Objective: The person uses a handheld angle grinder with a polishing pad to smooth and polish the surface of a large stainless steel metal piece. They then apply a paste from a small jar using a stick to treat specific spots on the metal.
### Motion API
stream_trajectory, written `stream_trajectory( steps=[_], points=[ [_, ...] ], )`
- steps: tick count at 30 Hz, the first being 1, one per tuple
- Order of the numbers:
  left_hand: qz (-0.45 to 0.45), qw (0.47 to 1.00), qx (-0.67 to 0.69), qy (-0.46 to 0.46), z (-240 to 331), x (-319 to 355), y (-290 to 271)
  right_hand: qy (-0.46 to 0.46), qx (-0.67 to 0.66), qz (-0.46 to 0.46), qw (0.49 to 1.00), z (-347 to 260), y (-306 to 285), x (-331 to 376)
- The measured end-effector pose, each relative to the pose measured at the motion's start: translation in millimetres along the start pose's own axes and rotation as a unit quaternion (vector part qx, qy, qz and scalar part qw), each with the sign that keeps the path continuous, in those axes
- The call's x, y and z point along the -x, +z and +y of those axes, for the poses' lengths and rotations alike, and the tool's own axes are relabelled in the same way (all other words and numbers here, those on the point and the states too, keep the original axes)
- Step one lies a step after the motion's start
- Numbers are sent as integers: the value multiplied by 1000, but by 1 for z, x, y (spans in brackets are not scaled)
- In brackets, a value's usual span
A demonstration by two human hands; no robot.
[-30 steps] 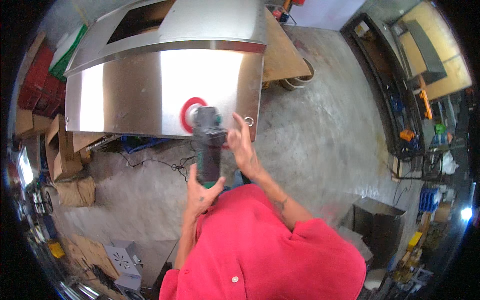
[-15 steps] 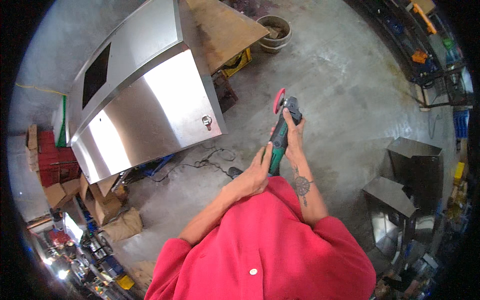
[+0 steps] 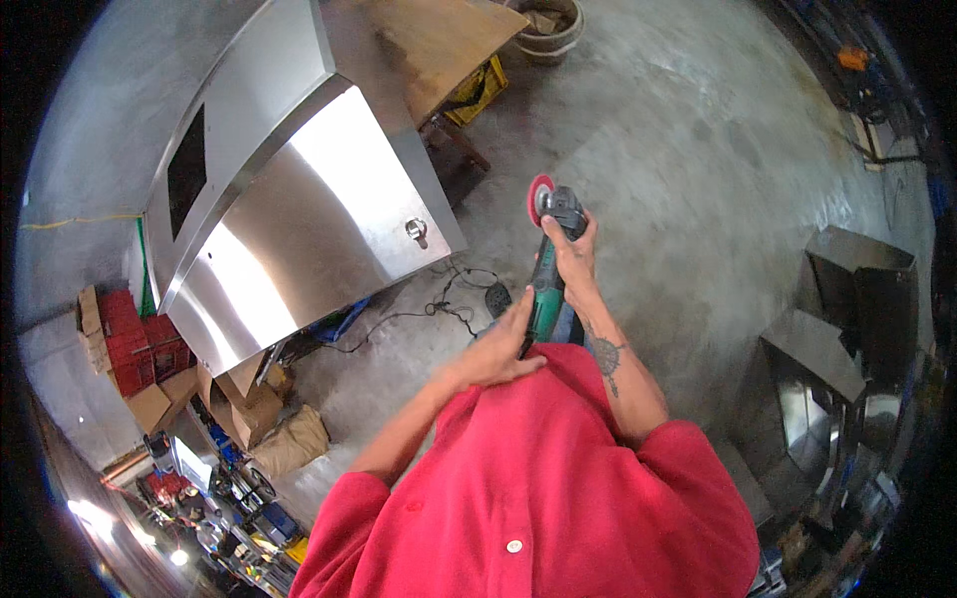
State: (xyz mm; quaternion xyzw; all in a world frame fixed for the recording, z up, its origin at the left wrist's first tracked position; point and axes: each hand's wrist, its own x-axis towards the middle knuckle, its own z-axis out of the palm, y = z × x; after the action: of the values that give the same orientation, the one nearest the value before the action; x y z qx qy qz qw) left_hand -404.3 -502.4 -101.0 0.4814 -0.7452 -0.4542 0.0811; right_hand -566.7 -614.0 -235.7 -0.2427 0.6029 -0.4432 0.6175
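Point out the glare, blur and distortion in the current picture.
In the head view, glare whitens two bands on the steel panel; in the head view, lower-left clutter looks soft near a flaring light; in the head view, straight edges bow toward the rim, while the power tool looks fairly clear.

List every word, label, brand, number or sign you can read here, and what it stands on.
None can be read.
Green-and-black power tool: greenish marks along its dark body look like lettering, too small and blurred to read.
Steel panel: no writing seen.
Red shirt: no writing seen.
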Motion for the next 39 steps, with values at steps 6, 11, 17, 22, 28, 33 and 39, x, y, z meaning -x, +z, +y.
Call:
stream_trajectory(
  steps=[6, 11, 17, 22, 28, 33, 39],
  points=[
    [297, 943, -89, -124, -96, 11, -208, -23, 88, -2, 996, 7, 33, 35],
    [381, 787, -485, -4, -173, -45, -400, -70, 88, -1, 994, 29, 57, 62],
    [235, 846, -479, -7, -225, -77, -448, -81, 120, 39, 989, 52, 70, 81],
    [251, 825, -504, 51, -232, -82, -449, -99, 152, 53, 982, 56, 74, 85],
    [232, 793, -558, 79, -233, -82, -456, -112, 140, 51, 983, 59, 76, 84],
    [251, 817, -516, 46, -226, -87, -454, -87, 136, 48, 986, 60, 75, 83],
    [260, 811, -521, 49, -231, -85, -458, -87, 162, 51, 982, 64, 73, 80]
  ],
)
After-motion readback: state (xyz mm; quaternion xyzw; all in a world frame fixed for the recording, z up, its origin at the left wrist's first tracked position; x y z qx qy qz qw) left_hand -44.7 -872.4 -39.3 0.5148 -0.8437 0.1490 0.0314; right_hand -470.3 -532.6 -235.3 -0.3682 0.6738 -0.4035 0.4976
